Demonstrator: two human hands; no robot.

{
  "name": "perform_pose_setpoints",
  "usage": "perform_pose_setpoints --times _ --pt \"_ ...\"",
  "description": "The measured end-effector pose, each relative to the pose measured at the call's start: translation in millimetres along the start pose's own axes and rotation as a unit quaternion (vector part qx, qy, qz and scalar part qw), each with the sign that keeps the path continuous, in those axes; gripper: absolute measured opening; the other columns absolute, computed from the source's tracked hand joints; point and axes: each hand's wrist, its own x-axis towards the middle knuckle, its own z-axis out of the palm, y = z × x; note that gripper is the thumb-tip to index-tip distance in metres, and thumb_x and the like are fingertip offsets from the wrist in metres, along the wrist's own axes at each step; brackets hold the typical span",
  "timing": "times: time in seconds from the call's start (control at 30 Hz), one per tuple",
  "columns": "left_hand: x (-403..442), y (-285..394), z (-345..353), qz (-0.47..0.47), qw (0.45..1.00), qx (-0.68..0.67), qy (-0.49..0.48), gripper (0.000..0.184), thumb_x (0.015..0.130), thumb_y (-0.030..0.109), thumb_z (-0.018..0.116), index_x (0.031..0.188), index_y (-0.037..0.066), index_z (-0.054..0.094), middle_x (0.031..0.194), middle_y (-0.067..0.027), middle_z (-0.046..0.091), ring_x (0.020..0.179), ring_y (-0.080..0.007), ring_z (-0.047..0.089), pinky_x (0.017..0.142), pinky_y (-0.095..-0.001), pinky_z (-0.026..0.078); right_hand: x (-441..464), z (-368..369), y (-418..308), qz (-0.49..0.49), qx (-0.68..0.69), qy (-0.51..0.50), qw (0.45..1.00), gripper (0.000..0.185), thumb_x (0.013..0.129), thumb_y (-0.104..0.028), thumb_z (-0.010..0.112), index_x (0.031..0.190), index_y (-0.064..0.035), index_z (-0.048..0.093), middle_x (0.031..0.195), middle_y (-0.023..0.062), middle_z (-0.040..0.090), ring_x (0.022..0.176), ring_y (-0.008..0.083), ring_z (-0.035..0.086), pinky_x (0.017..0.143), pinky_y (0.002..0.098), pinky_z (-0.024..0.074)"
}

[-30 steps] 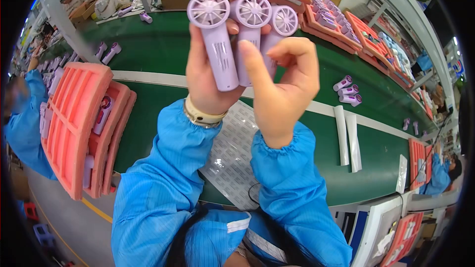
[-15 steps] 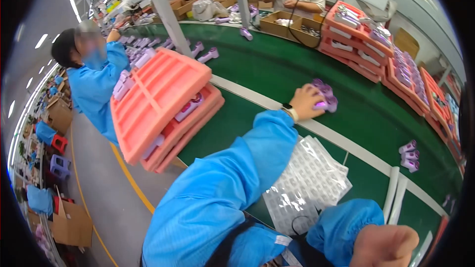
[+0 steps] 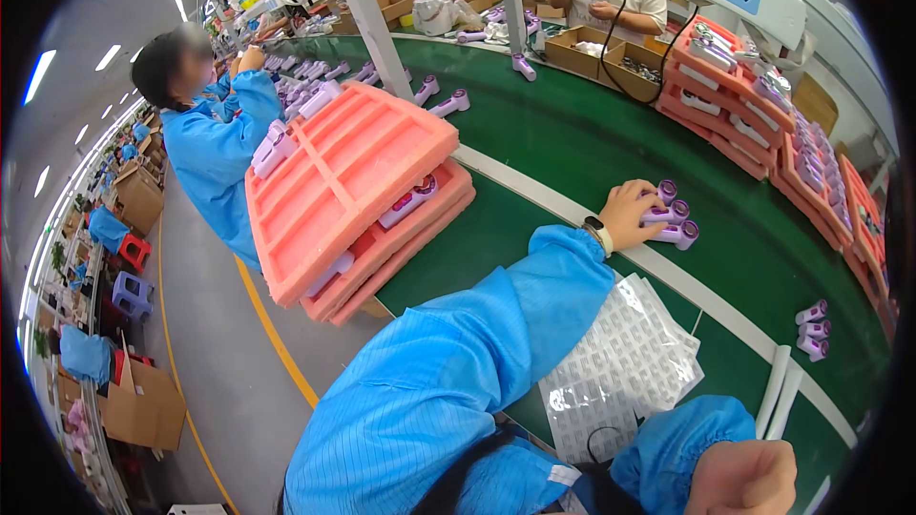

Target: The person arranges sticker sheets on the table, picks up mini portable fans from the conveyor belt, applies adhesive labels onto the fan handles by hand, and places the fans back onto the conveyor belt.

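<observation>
My left hand (image 3: pixel 630 214) reaches over the green belt, its fingers bent round the near ends of three purple handheld fans (image 3: pixel 679 232) that lie side by side. A watch band circles that wrist. My right hand (image 3: pixel 744 479) is low at the bottom right, fingers curled and turned out of sight; whether it holds anything is hidden. Between the arms lie clear plastic sheets of small printed labels (image 3: pixel 620 362). Another group of three purple fans (image 3: pixel 814 331) lies farther right on the belt.
Stacked pink foam trays (image 3: pixel 353 191) stand at the left, some with fans inside. More pink trays (image 3: pixel 725 100) line the far right side. A co-worker in blue (image 3: pixel 215 138) is at the left, another person (image 3: pixel 620 0) behind cardboard boxes (image 3: pixel 577 51). White strips (image 3: pixel 778 396) lie at the right.
Three fans held up before me a second ago now lie on the belt under my left hand. My right hand has dropped to the lower right. The view has swung left.
</observation>
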Motion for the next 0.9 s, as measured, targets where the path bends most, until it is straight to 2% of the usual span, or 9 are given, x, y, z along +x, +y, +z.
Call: perform_pose_setpoints --times 0.23,0.37,0.43,0.5,0.6,0.7,0.73,0.8,0.9 --pt "0 1 -4 -0.057 0.997 -0.037 0.029 0.022 0.078 0.030 0.071 0.093 0.015 0.065 0.110 -0.0065 0.052 0.107 -0.0274 0.048 0.091 -0.0400 0.035 2 -1 -11 0.070 -0.006 -0.054 0.996 0.027 0.078 0.002 0.049 0.069 -0.0196 0.036 0.050 -0.0085 0.043 0.040 0.0030 0.039 0.047 0.0235 0.0190" --pt "1 0 -4 -0.050 0.997 -0.044 0.030 0.020 0.078 0.027 0.071 0.092 0.015 0.065 0.109 -0.0062 0.051 0.106 -0.0268 0.048 0.091 -0.0392 0.036 13 -17 8 0.046 0.135 -0.113 0.983 0.025 0.080 0.001 0.047 0.069 -0.0194 0.039 0.048 -0.0072 0.044 0.039 0.0036 0.038 0.047 0.0237 0.0185" --pt "1 0 -2 -0.048 0.998 -0.036 0.034 0.019 0.078 0.027 0.071 0.092 0.015 0.066 0.108 -0.0058 0.051 0.105 -0.0264 0.049 0.090 -0.0391 0.036 12 -10 12 0.038 0.154 -0.077 0.984 0.023 0.081 0.001 0.047 0.071 -0.0194 0.042 0.048 -0.0068 0.043 0.039 0.0035 0.037 0.047 0.0235 0.0184" --pt "0 -1 -4 -0.049 0.998 -0.035 0.035 0.019 0.077 0.027 0.071 0.091 0.016 0.066 0.107 -0.0055 0.051 0.104 -0.0262 0.049 0.089 -0.0390 0.036 12 10 14 0.031 0.118 0.016 0.992 0.022 0.081 0.000 0.047 0.073 -0.0196 0.048 0.047 -0.0066 0.042 0.039 0.0031 0.036 0.048 0.0231 0.0186" --pt "1 -1 -3 -0.055 0.997 -0.035 0.037 0.019 0.076 0.027 0.071 0.090 0.016 0.066 0.106 -0.0051 0.052 0.102 -0.0263 0.050 0.088 -0.0390 0.037 11 3 14 0.027 0.107 0.001 0.994 0.018 0.083 -0.004 0.052 0.088 -0.0196 0.060 0.051 -0.0078 0.046 0.041 0.0016 0.037 0.049 0.0220 0.0198" --pt "2 1 -5 -0.034 0.998 -0.026 0.055 0.018 0.073 0.024 0.072 0.088 0.016 0.067 0.102 -0.0059 0.054 0.100 -0.0274 0.051 0.086 -0.0387 0.041 14 1 10 0.027 0.071 0.040 0.996 0.025 0.085 -0.011 0.057 0.107 -0.0206 0.063 0.055 -0.0099 0.050 0.042 -0.0002 0.036 0.051 0.0214 0.0205" --pt "2 -3 -2 -0.014 0.996 -0.029 0.077 0.018 0.072 0.021 0.073 0.087 0.015 0.067 0.101 -0.0071 0.056 0.098 -0.0290 0.053 0.083 -0.0393 0.044 13 -15 1 0.059 0.034 -0.016 0.998 0.027 0.086 -0.019 0.060 0.114 -0.0176 0.062 0.069 -0.0103 0.060 0.055 0.0013 0.050 0.059 0.0208 0.0327" --pt "1 -3 -7 0.006 0.996 -0.027 0.087 0.017 0.071 0.018 0.074 0.086 0.013 0.068 0.101 -0.0084 0.058 0.096 -0.0298 0.056 0.082 -0.0392 0.046 12 -38 -18 0.069 0.052 0.021 0.996 0.018 0.074 -0.019 0.061 0.091 -0.0206 0.056 0.059 -0.0139 0.052 0.049 0.0005 0.039 0.059 0.0228 0.0311" --pt "-2 -2 -18 0.033 0.994 -0.084 0.067 0.014 0.076 0.012 0.072 0.088 0.007 0.067 0.100 -0.0111 0.058 0.096 -0.0289 0.058 0.083 -0.0355 0.047 19 -51 -38 0.066 -0.051 0.153 0.985 0.017 0.064 -0.018 0.060 0.078 -0.0182 0.051 0.048 -0.0163 0.047 0.041 -0.0011 0.032 0.055 0.0201 0.0263"
